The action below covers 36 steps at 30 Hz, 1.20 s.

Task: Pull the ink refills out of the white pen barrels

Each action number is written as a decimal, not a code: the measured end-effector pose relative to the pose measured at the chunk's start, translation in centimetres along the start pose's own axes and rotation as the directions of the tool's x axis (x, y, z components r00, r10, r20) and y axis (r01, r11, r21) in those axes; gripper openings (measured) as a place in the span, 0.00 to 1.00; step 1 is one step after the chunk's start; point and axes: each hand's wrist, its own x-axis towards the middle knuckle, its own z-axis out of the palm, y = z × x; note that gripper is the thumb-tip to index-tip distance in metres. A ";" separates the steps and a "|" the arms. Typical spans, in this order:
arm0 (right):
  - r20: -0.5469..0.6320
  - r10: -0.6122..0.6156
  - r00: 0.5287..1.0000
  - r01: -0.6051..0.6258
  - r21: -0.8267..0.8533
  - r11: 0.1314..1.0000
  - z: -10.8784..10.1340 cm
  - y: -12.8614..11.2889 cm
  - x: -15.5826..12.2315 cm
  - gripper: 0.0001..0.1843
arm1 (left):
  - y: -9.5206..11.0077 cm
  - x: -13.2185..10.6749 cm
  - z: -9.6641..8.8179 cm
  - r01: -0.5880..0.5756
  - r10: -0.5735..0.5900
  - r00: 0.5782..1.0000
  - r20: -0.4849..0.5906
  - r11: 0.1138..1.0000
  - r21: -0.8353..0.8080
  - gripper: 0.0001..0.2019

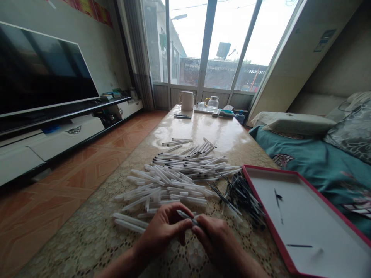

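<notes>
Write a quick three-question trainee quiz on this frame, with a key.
1. What do the left hand and right hand hold between them?
2. True or false: the red-rimmed tray lies to the right of the heap of thin dark refills.
3. Which is nearer the hands: the heap of white pen barrels or the white jug?

Key:
1. One white pen barrel
2. True
3. The heap of white pen barrels

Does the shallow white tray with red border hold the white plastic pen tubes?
No, the red-bordered tray holds only a few thin black refills; the white plastic pen tubes lie piled on the table.
</notes>
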 end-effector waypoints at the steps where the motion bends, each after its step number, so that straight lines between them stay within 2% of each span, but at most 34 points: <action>1: -0.015 0.028 1.000 -0.027 0.059 0.998 -0.1 0.1 0.0 0.16 | 0.0 0.1 -0.2 -0.010 0.010 1.000 -0.024 1.000 -0.011 0.13; 3: -0.065 0.151 0.986 -0.132 0.229 0.964 -0.5 0.4 0.0 0.20 | 0.1 0.1 -0.8 -0.050 0.045 0.993 -0.109 0.998 -0.046 0.13; 6: -0.074 0.339 0.938 -0.263 0.487 0.833 -1.0 1.3 -0.1 0.25 | 0.5 0.2 -1.6 -0.113 0.087 0.965 -0.246 0.990 -0.090 0.14; 9: -0.033 0.364 0.931 -0.276 0.590 0.759 -1.0 2.0 -0.2 0.26 | 0.8 0.2 -2.2 -0.130 0.092 0.948 -0.304 0.986 -0.108 0.16; 16: -0.002 0.347 0.938 -0.272 0.616 0.740 -0.6 2.0 -0.1 0.25 | 0.7 0.1 -2.3 -0.102 0.068 0.956 -0.284 0.989 -0.108 0.16; 26: -0.082 0.313 0.946 -0.207 0.590 0.780 -0.7 2.0 0.0 0.17 | 1.1 0.2 -1.9 -0.090 0.046 0.945 -0.324 0.989 -0.120 0.17; 30: -0.092 0.335 0.938 -0.220 0.592 0.776 -0.5 2.1 0.0 0.17 | 1.0 0.3 -2.0 -0.082 0.041 0.944 -0.328 0.990 -0.112 0.18; 34: -0.079 0.340 0.937 -0.240 0.560 0.793 -0.3 2.3 -0.1 0.23 | 0.9 0.3 -2.1 -0.075 0.041 0.947 -0.319 0.992 -0.097 0.18; 36: -0.102 0.331 0.938 -0.223 0.554 0.802 -0.2 2.3 -0.1 0.22 | 0.9 0.2 -2.1 -0.066 0.031 0.946 -0.322 0.993 -0.099 0.18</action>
